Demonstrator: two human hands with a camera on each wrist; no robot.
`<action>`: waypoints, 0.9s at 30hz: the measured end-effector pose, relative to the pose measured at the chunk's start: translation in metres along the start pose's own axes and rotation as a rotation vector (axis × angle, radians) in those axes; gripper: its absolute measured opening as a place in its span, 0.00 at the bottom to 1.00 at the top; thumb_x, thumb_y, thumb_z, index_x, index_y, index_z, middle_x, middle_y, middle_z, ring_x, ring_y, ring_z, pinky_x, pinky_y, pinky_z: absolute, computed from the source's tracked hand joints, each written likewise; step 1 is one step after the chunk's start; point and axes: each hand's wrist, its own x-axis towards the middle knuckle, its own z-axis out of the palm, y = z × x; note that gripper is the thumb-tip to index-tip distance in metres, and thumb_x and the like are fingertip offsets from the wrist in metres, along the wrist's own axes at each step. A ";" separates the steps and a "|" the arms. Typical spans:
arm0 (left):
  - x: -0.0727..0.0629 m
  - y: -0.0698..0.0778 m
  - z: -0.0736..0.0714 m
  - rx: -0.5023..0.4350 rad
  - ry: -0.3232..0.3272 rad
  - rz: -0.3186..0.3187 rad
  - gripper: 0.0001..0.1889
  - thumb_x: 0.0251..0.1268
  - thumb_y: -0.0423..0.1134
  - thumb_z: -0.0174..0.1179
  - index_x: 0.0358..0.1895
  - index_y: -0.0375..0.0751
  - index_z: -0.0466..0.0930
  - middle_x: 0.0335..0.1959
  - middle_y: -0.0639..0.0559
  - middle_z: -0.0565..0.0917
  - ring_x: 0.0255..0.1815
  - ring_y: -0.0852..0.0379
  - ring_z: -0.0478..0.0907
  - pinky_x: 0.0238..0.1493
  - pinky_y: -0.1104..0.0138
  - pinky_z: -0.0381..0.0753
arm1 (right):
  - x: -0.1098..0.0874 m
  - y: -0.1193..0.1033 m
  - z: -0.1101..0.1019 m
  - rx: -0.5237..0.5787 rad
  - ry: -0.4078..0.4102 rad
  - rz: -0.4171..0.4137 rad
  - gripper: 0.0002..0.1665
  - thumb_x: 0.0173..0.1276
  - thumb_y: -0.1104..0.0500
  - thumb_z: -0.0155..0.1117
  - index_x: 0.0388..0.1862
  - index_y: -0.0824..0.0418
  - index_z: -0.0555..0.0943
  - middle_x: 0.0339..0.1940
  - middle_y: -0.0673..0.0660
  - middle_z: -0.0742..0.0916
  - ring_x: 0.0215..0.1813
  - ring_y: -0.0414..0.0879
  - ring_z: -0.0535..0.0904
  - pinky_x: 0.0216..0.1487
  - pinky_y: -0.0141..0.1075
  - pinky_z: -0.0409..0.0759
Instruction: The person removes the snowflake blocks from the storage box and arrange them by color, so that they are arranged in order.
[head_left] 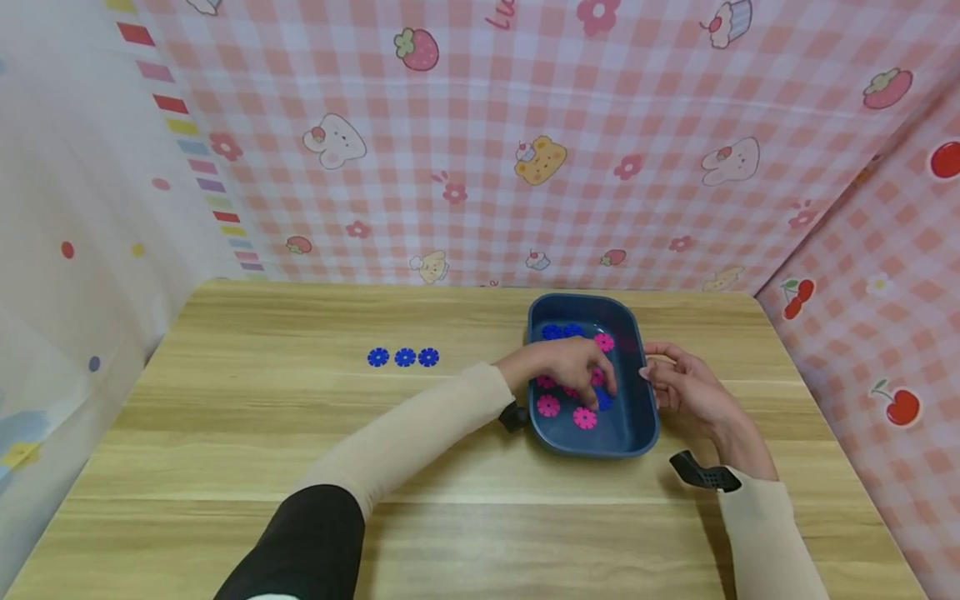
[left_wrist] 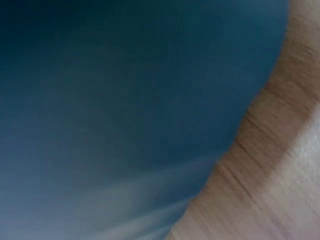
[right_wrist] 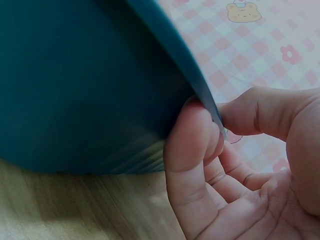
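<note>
A dark blue tub holds several pink and blue notched plastic discs shaped like snowflakes. My left hand reaches into it over the left rim, with thumb and a bent finger around a blue snowflake disc. Pink discs lie on the tub floor around that hand. My right hand pinches the tub's right rim; in the right wrist view the thumb and the curled fingers grip the rim from both sides. The left wrist view is filled by the tub's outer wall, hiding the hand.
A row of blue discs lies on the wooden table, left of the tub. Behind the table hangs a pink checked cloth, with more patterned cloth at both sides. Black wrist straps sit on the sleeves.
</note>
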 end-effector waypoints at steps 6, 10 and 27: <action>0.003 0.001 0.002 0.064 0.004 -0.005 0.13 0.58 0.44 0.77 0.47 0.56 0.90 0.25 0.59 0.80 0.27 0.64 0.71 0.31 0.73 0.72 | 0.000 0.000 0.000 0.016 -0.001 -0.003 0.23 0.80 0.64 0.55 0.68 0.64 0.61 0.35 0.47 0.85 0.31 0.37 0.83 0.34 0.30 0.86; 0.005 0.001 0.004 0.057 0.010 0.002 0.13 0.58 0.43 0.77 0.46 0.54 0.90 0.22 0.60 0.78 0.24 0.65 0.70 0.28 0.74 0.71 | 0.000 0.001 -0.001 0.021 0.000 -0.001 0.23 0.80 0.64 0.55 0.67 0.64 0.61 0.34 0.47 0.85 0.30 0.37 0.83 0.33 0.30 0.86; 0.002 0.002 0.008 0.000 0.173 0.143 0.08 0.59 0.36 0.76 0.41 0.48 0.89 0.31 0.57 0.86 0.31 0.65 0.80 0.34 0.77 0.79 | 0.000 -0.001 0.000 -0.031 0.021 0.007 0.23 0.80 0.63 0.54 0.68 0.63 0.61 0.35 0.47 0.85 0.28 0.36 0.82 0.30 0.29 0.84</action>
